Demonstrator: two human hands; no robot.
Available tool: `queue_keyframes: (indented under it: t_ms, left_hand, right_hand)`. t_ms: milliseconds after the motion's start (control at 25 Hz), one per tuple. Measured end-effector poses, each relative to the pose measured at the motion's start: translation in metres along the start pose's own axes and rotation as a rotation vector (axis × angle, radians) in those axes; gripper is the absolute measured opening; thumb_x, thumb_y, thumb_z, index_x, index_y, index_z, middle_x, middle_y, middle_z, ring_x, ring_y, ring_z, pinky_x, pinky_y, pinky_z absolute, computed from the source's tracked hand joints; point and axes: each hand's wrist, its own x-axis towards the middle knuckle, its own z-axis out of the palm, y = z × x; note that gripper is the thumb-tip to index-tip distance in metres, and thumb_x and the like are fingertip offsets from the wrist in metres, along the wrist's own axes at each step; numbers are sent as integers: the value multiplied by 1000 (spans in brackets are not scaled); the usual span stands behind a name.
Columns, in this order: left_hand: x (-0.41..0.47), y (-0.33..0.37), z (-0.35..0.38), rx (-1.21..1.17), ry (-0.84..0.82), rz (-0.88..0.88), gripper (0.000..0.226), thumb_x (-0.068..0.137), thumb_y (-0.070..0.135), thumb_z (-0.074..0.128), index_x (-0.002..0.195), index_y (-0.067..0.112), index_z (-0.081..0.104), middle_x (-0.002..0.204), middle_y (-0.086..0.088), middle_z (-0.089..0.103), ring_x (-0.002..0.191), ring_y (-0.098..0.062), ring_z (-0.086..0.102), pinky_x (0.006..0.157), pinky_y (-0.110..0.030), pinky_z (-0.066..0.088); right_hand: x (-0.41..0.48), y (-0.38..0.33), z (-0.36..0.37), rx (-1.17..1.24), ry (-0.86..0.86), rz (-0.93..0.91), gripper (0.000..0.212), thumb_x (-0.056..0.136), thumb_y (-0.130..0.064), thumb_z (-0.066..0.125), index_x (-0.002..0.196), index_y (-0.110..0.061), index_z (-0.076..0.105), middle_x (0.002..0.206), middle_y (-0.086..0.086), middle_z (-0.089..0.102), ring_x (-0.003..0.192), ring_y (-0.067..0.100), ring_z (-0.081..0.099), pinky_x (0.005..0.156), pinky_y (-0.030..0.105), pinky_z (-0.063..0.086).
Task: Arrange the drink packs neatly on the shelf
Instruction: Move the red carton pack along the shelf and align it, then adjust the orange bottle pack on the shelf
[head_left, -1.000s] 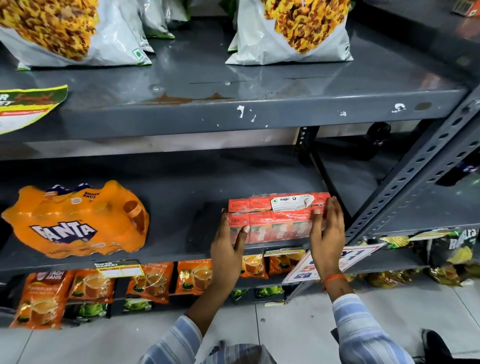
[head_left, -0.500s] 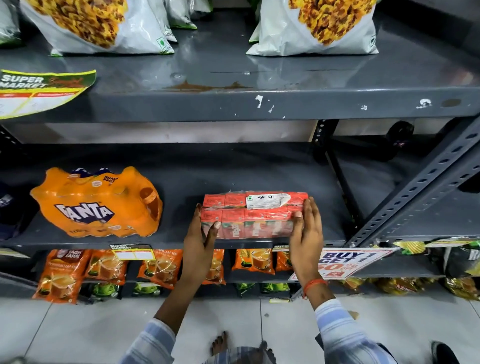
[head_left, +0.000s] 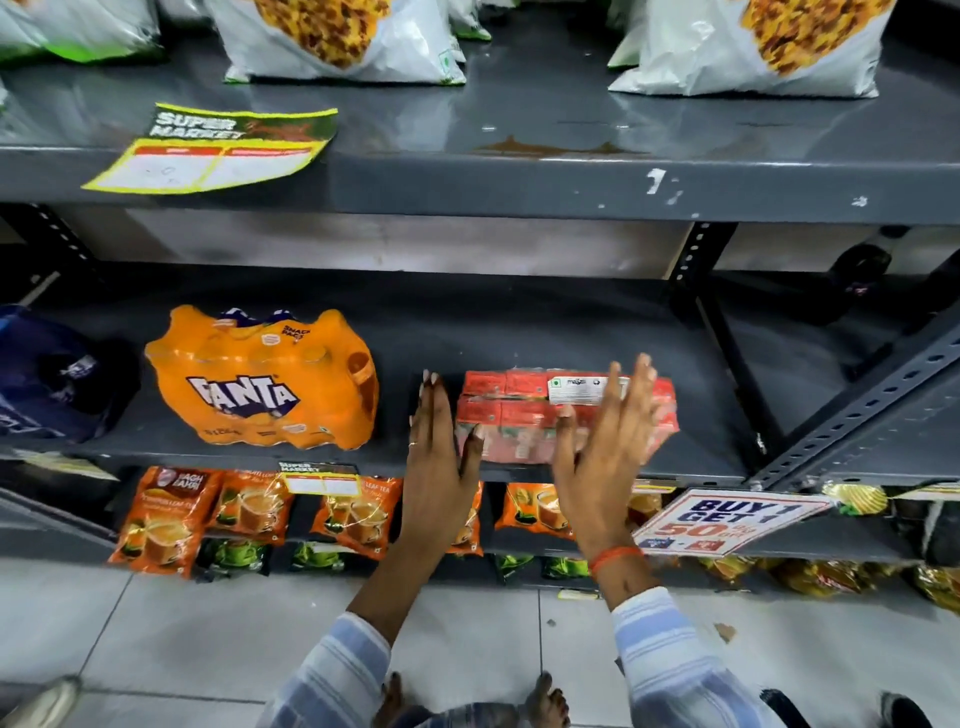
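A red shrink-wrapped pack of juice cartons (head_left: 519, 415) lies on the grey middle shelf (head_left: 571, 332) near its front edge. My left hand (head_left: 441, 457) is flat and open at the pack's left end, fingers stretched upward. My right hand (head_left: 602, 441) is open in front of the pack's right half, fingers spread and blurred, covering part of it. Neither hand grips the pack. An orange Fanta multipack (head_left: 265, 379) stands on the same shelf to the left, a gap between it and the red pack.
A dark blue pack (head_left: 57, 379) sits at the shelf's far left. White snack bags (head_left: 337, 36) fill the top shelf. Orange tea sachets (head_left: 249, 509) hang below, beside a promo sign (head_left: 717, 519). A slanted metal upright (head_left: 852, 405) bounds the right side.
Both hands slid the red pack leftward along the shelf, then let go; they were clamped on its ends and now hover open, the right hand in front of it.
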Motion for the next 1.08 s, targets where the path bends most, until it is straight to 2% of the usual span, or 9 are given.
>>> queue_keyframes:
  t_ms: [120,200,280,320,400,520,800,960,1080]
  left_hand:
    - [6,-19,-42,92,224,90,68,94,43,38,145,30,-6,155,4,2,143,-5,-1,118,-42,17]
    - [16,-52,-86,143,377,55,78,90,52,41,147,22,-2,157,-4,7,144,-12,2,120,-39,8]
    - [30,-97,-137,192,458,-44,96,81,62,49,147,13,-1,157,-16,5,145,-20,-2,119,-39,-1]
    - [38,-117,-157,162,441,-118,104,76,64,54,146,10,0,157,-20,5,144,-24,-2,119,-43,0]
    - [52,-152,-190,-42,281,-241,107,72,57,65,146,7,7,155,-22,14,144,-32,11,118,-52,15]
    - [59,-173,-206,-127,119,-231,92,75,40,70,144,7,18,146,-19,33,134,-33,34,109,-44,32]
    - [56,-168,-201,-123,121,-222,90,76,36,72,143,6,19,141,-20,37,128,-34,39,103,-51,39]
    - [52,-167,-198,-119,109,-217,92,77,38,71,144,10,15,145,-17,31,131,-34,38,102,-51,40]
    - [51,-165,-197,-134,80,-221,92,79,38,68,146,12,11,149,-16,25,134,-34,34,107,-51,38]
  right_hand:
    - [-9,-65,44,150,-73,-88,54,97,-35,36,146,-17,21,160,7,15,148,17,5,122,30,5]
    - [-14,-105,81,270,-136,-127,53,97,-32,40,144,-13,26,157,8,25,146,18,18,119,24,13]
    - [-19,-138,117,347,-255,-99,59,95,-34,46,146,-13,25,157,7,25,145,16,20,118,20,14]
    - [-21,-148,131,371,-328,-58,65,94,-38,49,147,-15,21,158,5,22,146,15,17,118,23,13]
    - [-27,-165,156,403,-410,54,72,90,-45,53,148,-20,18,159,3,20,146,15,16,119,32,16]
    - [-36,-181,170,407,-357,142,72,89,-50,52,147,-27,16,157,1,23,143,18,22,116,38,23]
    - [-42,-174,168,360,-280,151,67,87,-56,47,144,-37,16,151,0,35,137,18,29,110,36,27]
    - [-40,-171,165,418,-284,148,69,84,-61,44,144,-37,18,151,0,35,138,19,30,113,44,31]
    - [-43,-180,168,471,-217,238,68,85,-61,41,144,-32,24,152,0,34,141,19,28,116,49,28]
